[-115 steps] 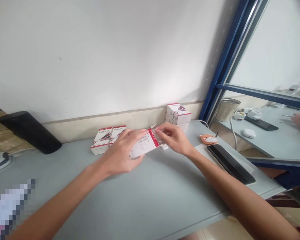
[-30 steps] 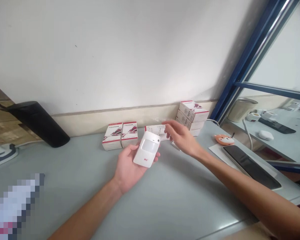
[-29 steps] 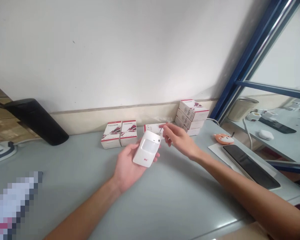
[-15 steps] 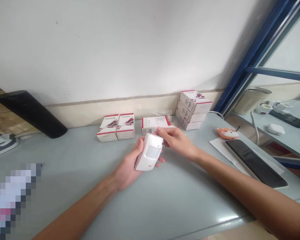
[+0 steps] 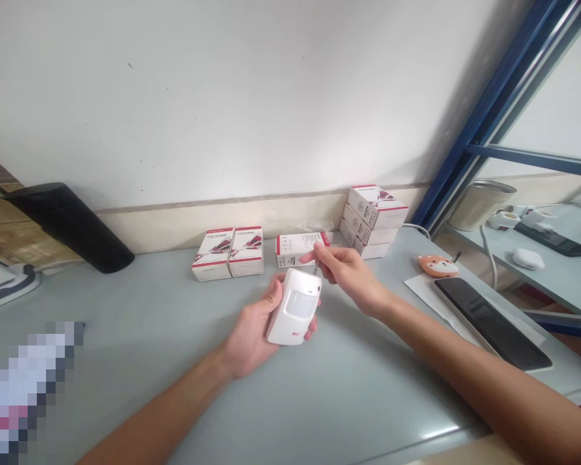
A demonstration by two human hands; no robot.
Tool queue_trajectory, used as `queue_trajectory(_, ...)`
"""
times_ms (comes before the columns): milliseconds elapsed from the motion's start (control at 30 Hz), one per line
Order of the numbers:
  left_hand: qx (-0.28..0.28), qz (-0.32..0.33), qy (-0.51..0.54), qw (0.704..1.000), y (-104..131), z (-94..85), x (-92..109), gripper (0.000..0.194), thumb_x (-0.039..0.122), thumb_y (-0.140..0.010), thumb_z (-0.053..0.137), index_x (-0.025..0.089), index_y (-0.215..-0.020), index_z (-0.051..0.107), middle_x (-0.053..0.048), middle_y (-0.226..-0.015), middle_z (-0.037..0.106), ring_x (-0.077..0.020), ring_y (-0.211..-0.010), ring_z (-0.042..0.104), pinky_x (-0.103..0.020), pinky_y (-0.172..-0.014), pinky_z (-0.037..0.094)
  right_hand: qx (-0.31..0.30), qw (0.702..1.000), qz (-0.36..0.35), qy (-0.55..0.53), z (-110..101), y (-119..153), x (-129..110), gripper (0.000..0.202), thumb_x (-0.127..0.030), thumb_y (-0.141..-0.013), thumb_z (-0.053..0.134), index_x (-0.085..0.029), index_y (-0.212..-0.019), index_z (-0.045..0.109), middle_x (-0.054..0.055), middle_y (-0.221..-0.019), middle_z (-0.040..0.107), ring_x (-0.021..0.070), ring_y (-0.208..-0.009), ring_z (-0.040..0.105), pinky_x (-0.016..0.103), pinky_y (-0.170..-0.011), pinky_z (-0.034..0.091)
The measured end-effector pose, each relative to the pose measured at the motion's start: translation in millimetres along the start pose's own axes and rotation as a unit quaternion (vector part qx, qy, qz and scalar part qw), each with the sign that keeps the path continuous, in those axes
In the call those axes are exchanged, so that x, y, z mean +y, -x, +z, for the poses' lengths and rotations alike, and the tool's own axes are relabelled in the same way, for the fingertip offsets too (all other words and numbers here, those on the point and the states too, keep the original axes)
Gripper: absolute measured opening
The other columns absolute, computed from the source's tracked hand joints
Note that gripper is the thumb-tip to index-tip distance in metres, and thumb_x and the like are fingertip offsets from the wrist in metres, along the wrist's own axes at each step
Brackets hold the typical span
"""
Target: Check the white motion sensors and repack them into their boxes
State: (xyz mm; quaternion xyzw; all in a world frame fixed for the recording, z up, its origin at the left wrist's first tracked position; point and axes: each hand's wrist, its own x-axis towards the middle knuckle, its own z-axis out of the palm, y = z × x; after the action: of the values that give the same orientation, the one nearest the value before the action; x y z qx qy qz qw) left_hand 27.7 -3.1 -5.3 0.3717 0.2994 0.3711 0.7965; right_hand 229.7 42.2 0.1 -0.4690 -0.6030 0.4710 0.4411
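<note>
A white motion sensor [image 5: 281,326] with a pale lens window and a small red mark is tilted up over the table. My left hand [image 5: 252,329] is wrapped round it, thumb along its left edge and fingertips showing at its right. Above the sensor's top right corner, my right hand [image 5: 351,278] pinches a thin metal antenna [image 5: 316,267] that stands out of the sensor. Just behind the hands, a white and red box [image 5: 295,242] lies on the table, partly covered by my right fingers.
Two boxes [image 5: 227,252] stand side by side at the back, left of my hands. More boxes [image 5: 375,219] are stacked at back right. A black phone-like device [image 5: 491,323] and an orange animal-faced object [image 5: 438,265] lie right. A black cylindrical thing [image 5: 72,226] leans at left.
My right hand has moved up from the sensor's top corner, and a short length of antenna now shows between fingers and sensor. The left hand keeps its hold; the view has shifted slightly.
</note>
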Motion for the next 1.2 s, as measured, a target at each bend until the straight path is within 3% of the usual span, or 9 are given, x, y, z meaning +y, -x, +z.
queue_trajectory(167, -0.023, -0.019, -0.004, 1.000, -1, -1.9, 0, 0.037, 0.054, -0.105, 0.051, 0.022, -0.120, 0.061, -0.014, -0.111, 0.073, -0.0254, -0.079, 0.070, -0.040, -0.075, 0.050, 0.046, 0.998, 0.009, -0.047, -18, -7, -10, 0.062, -0.080, -0.088, 0.062, -0.021, -0.094, 0.079, -0.007, -0.061, 0.030, 0.0123, -0.055, 0.026, 0.031, -0.055, 0.022)
queue_trajectory(500, -0.109, -0.118, -0.032, 0.986, -4, -18.8, 17, 0.051, 0.058, -0.104, 0.044, 0.016, -0.111, 0.072, -0.015, -0.101, 0.074, -0.0229, -0.064, 0.066, -0.037, -0.068, 0.043, 0.218, 0.960, -0.156, -0.085, -71, -19, -29, 0.062, -0.084, -0.087, 0.061, -0.023, -0.087, 0.073, -0.006, -0.061, 0.031, 0.0112, -0.049, 0.027, 0.032, -0.048, 0.025)
queue_trajectory(733, -0.153, -0.150, -0.018, 0.977, -10, -29.3, 15, 0.060, 0.062, -0.104, 0.039, 0.012, -0.111, 0.072, -0.016, -0.099, 0.073, -0.0221, -0.058, 0.065, -0.037, -0.064, 0.044, 0.243, 0.945, -0.183, -0.118, -89, -16, -40, 0.053, -0.076, -0.090, 0.066, -0.023, -0.087, 0.072, -0.007, -0.063, 0.026, 0.0097, -0.048, 0.023, 0.031, -0.044, 0.023)
queue_trajectory(967, -0.140, -0.180, -0.002, 0.974, -11, -42.1, 9, 0.063, 0.063, -0.104, 0.041, 0.009, -0.117, 0.070, -0.018, -0.100, 0.073, -0.0256, -0.065, 0.068, -0.037, -0.068, 0.046, 0.260, 0.931, -0.191, -0.171, -112, -19, -40, 0.040, -0.061, -0.096, 0.069, -0.022, -0.085, 0.071, -0.007, -0.064, 0.027, 0.0084, -0.047, 0.021, 0.029, -0.041, 0.021)
queue_trajectory(1133, -0.140, -0.168, -0.008, 0.976, -9, -40.9, 10, 0.056, 0.058, -0.103, 0.047, 0.009, -0.118, 0.069, -0.019, -0.104, 0.073, -0.0270, -0.070, 0.070, -0.037, -0.070, 0.045, 0.265, 0.922, -0.201, -0.196, -111, -21, -36, 0.027, -0.050, -0.095, 0.075, -0.023, -0.096, 0.074, -0.007, -0.068, 0.037, 0.0068, -0.048, 0.022, 0.027, -0.043, 0.019)
queue_trajectory(1200, -0.142, -0.165, -0.007, 0.976, -8, -40.2, 9, 0.052, 0.057, -0.103, 0.049, 0.011, -0.117, 0.070, -0.019, -0.105, 0.074, -0.0276, -0.070, 0.071, -0.037, -0.071, 0.044, 0.289, 0.913, -0.217, -0.188, -111, -22, -35, 0.026, -0.048, -0.092, 0.080, -0.023, -0.090, 0.071, -0.006, -0.069, 0.042, 0.0065, -0.049, 0.023, 0.027, -0.044, 0.018)
